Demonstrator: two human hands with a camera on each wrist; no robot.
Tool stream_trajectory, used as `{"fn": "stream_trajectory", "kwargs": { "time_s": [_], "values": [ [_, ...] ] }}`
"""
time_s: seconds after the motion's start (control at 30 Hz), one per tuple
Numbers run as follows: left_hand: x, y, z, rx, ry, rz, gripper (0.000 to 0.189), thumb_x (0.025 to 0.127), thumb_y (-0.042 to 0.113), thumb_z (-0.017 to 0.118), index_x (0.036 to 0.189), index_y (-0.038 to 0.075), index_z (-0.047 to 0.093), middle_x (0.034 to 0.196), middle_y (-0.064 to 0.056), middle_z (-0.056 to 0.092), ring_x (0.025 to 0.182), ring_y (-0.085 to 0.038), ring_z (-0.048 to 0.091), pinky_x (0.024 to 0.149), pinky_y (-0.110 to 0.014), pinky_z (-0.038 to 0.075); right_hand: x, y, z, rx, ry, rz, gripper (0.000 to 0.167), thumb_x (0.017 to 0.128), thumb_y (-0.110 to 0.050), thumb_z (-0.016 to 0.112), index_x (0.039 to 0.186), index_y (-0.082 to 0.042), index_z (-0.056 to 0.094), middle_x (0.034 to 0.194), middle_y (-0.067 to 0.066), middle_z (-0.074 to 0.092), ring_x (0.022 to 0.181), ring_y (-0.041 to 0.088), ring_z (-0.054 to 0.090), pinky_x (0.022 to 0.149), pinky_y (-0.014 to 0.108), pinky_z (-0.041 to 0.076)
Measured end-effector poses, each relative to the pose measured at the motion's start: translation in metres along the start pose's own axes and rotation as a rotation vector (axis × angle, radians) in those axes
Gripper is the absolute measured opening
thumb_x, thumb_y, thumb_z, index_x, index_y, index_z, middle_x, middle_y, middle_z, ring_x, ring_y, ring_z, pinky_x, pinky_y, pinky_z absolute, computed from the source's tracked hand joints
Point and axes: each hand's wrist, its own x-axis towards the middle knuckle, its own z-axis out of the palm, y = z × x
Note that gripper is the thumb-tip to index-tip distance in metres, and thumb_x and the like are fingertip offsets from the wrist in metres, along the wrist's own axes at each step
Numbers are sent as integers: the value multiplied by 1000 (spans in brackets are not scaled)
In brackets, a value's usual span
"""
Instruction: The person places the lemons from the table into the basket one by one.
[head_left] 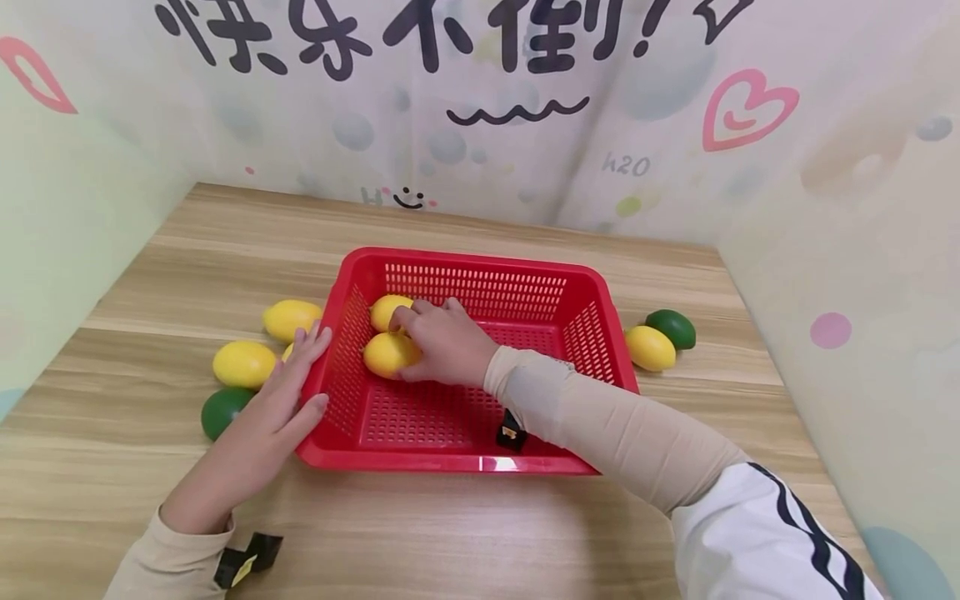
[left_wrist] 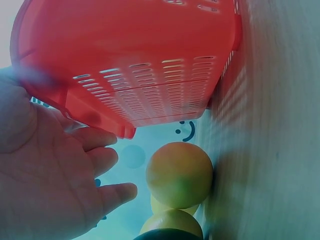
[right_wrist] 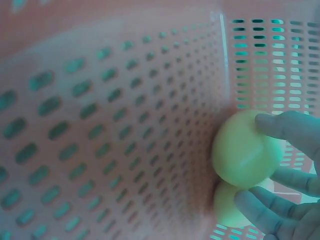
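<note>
On the left of the wooden surface (head_left: pixel 480 533) lie a green fruit (head_left: pixel 222 410) and a few yellow fruits (head_left: pixel 244 364), partly covered by the left hand (head_left: pixel 276 412). Its fingers are extended and rest against the left rim of the red basket (head_left: pixel 450 462). Inside, near that side, sit a rear lemon (head_left: pixel 388 312) and a front lemon (head_left: pixel 390 356), the latter gripped between the thumb and curled fingers of the right hand (head_left: pixel 453 343). Beyond the basket's right side, a yellow fruit (head_left: pixel 650 348) lies just beside a dark green one (head_left: pixel 674 328).
</note>
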Motion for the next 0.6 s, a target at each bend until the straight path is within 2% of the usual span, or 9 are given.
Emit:
{"fn": "stream_trajectory", "kwargs": {
  "time_s": [0.2,0.4,0.43,0.6],
  "values": [
    [0,0,-1,-7,-2,-3,76,104,13,55,167,19,13,173,-8,7,158,-35,-3,122,-67,6,-3,0,-14,91,9,10,57,87,-42,83,131,-13,62,116,2,63,104,12,54,88,36,37],
    [-1,0,-2,-9,1,0,76,104,13,55,167,18,13,173,-9,8,158,-36,-3,121,-68,6,-7,4,-29,187,65,24,59,87,-35,84,134,-10,59,119,4,64,106,14,58,91,37,39],
    [-1,0,-2,-9,-1,-2,76,104,13,55,167,18,13,173,-8,7,158,-36,-3,121,-69,8,-9,5,-31,210,76,27,59,87,-34,84,134,-10,59,119,4,64,105,14,58,91,38,39],
    [-1,0,-2,17,-3,-11,76,105,15,55,167,19,12,173,-7,7,158,-36,-1,110,-74,30,-19,12,-44,313,140,57,57,85,-28,86,132,-8,61,125,6,65,103,16,59,97,38,43]
  ]
}}
